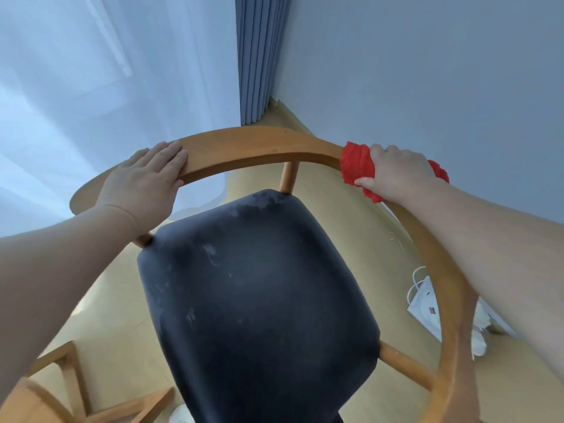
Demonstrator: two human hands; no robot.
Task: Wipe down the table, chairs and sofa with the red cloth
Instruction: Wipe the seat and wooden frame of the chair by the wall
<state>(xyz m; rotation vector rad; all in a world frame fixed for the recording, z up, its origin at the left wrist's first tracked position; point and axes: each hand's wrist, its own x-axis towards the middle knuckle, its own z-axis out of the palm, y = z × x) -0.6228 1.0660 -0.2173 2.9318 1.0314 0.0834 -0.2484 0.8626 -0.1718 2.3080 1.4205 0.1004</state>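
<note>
A chair with a curved wooden back rail (259, 148) and a scuffed black seat (259, 300) fills the view from above. My right hand (396, 172) grips the red cloth (357, 164), which is wrapped around the rail at its right bend. My left hand (146, 178) lies flat on the rail's left part, fingers straight and thumb under the edge.
A white sheer curtain (91, 87) hangs at left and a blue curtain (262, 56) stands in the corner by the grey wall. A white power strip with cable (427, 300) lies on the wooden floor at right. Another wooden chair (61, 386) shows at bottom left.
</note>
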